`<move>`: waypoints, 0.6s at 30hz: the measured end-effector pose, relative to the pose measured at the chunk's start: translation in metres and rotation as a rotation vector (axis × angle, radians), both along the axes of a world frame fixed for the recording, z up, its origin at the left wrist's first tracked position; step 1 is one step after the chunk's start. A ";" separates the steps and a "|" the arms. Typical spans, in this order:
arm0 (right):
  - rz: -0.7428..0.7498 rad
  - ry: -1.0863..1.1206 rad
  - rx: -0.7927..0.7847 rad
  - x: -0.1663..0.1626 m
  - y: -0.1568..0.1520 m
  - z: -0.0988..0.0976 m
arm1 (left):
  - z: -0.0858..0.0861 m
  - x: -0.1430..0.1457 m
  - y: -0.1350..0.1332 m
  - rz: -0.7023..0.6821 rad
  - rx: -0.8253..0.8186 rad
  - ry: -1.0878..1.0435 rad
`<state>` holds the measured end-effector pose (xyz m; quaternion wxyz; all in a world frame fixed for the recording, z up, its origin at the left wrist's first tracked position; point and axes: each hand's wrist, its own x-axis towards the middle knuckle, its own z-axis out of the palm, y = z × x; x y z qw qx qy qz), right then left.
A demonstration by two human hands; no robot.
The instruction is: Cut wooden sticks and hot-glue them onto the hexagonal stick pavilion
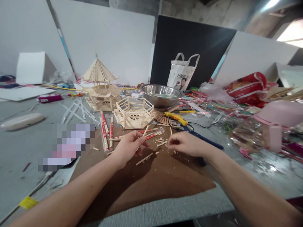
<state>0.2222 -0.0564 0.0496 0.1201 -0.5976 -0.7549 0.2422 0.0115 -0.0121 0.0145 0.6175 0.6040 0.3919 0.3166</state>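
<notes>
My left hand (pixel 129 146) is closed in a pinch on a thin wooden stick (pixel 145 131) above a brown cardboard sheet (pixel 153 179). My right hand (pixel 187 143) rests knuckles-up on the cardboard, fingers curled at a small heap of short stick pieces (pixel 161 142); what it holds is hidden. A loose stick (pixel 144 159) lies between the hands. Behind them stand an octagonal stick fence model (pixel 133 112) and a stick pavilion model (pixel 100 86). Wrapped chopsticks (pixel 104 127) lie to the left.
A steel bowl (pixel 162 94), a yellow glue gun (pixel 176 118) with its cord, a white tote bag (pixel 181 74), red packets (pixel 247 86), a pink jug (pixel 276 121) and plastic clutter crowd the right. A white case (pixel 21 121) lies far left.
</notes>
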 end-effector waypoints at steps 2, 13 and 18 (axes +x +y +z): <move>-0.218 0.386 0.064 -0.015 0.011 -0.003 | 0.001 0.001 -0.002 0.005 -0.002 -0.026; -0.504 1.377 -0.180 -0.064 0.020 -0.028 | 0.002 0.004 -0.006 -0.010 -0.016 -0.028; -0.498 1.377 -0.173 -0.065 0.019 -0.031 | 0.003 0.006 -0.007 -0.015 0.025 0.049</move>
